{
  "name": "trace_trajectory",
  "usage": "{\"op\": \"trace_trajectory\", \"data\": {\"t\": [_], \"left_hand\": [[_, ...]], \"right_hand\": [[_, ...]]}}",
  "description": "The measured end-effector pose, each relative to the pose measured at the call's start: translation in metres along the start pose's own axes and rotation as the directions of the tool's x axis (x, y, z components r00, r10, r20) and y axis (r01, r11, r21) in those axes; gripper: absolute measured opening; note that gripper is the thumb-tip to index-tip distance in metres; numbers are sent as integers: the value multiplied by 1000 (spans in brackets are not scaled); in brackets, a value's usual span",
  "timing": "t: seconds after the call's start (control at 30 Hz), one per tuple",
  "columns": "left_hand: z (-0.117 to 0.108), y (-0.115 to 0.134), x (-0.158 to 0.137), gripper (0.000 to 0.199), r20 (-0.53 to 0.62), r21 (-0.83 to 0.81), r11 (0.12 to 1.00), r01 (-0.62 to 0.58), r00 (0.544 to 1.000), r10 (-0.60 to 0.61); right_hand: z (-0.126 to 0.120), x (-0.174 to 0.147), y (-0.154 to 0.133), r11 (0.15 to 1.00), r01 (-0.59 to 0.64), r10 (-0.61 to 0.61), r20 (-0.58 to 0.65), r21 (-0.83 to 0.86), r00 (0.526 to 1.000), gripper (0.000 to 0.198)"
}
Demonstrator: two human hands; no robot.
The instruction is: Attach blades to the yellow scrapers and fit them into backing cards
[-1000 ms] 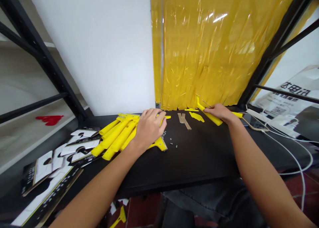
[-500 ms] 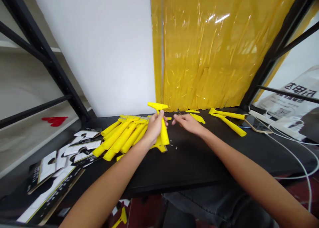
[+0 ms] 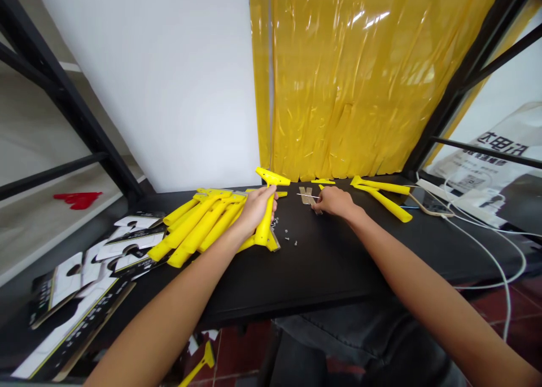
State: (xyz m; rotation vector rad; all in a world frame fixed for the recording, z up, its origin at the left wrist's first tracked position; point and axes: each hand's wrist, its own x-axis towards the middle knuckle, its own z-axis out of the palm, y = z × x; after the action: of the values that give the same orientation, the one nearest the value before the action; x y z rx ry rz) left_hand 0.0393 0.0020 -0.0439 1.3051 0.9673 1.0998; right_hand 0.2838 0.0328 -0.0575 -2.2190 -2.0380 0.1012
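My left hand [image 3: 257,206] is closed round a yellow scraper [image 3: 266,215], its wide head pointing up and away. My right hand [image 3: 336,199] is closed, with a thin metal rod [image 3: 308,196] sticking out to the left; its far end is hidden in the fingers. Below the rod, flat metal blades [image 3: 304,194] lie on the black table [image 3: 322,263], and my right fingertips reach the nearest one. Small screws [image 3: 287,238] are scattered between my hands. To the left of my left hand lies a pile of yellow scrapers [image 3: 203,223].
Card packaging [image 3: 88,274] is spread at the left. On the right lie two yellow handles [image 3: 385,198], a phone [image 3: 429,201] and white cables [image 3: 486,251]. Yellow plastic sheeting [image 3: 359,93] hangs behind. Black frame posts [image 3: 84,105] stand at both sides.
My right hand has moved slightly right and down to the table beside the blades, which now show. The left hand still grips the scraper, its head tilted a little differently.
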Motion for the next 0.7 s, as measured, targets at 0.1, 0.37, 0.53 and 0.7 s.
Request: {"op": "trace_trajectory", "data": {"t": [0.1, 0.37, 0.53, 0.7], "left_hand": [[-1, -1, 1, 30, 7, 81, 997, -20, 1000, 19], [-5, -6, 3, 30, 22, 196, 979, -50, 999, 46], [-5, -7, 3, 31, 35, 198, 978, -67, 997, 61], [-4, -6, 2, 30, 33, 212, 976, -56, 998, 50]], "right_hand": [[2, -1, -3, 1000, -3, 3, -13, -23, 1000, 36], [4, 2, 1, 987, -25, 19, -42, -161, 999, 37], [6, 1, 0, 976, -4, -8, -52, -216, 999, 34], [8, 1, 3, 974, 7, -30, -101, -228, 994, 31]]}}
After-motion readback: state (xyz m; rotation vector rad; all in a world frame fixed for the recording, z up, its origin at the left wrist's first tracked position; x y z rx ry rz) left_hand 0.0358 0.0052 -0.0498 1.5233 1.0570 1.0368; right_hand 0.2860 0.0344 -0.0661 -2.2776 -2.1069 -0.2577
